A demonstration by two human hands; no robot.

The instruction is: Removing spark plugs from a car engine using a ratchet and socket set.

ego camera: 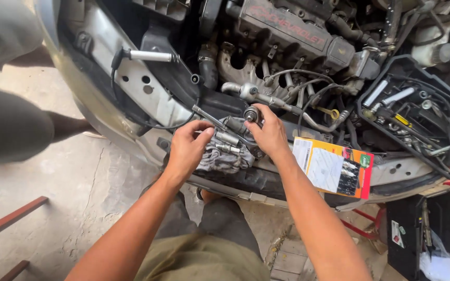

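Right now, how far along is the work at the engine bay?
Done: socket tools lie out on a grey rag, and an orange card package rests on the front panel. In hand: left hand and right hand grip socket parts. Left: nothing shows fitted yet.

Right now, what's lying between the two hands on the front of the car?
In the head view, small metal socket pieces lie on a grey rag between the left hand and the right hand.

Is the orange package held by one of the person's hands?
No, the orange package lies on the car's front edge, apart from the right hand and the left hand.
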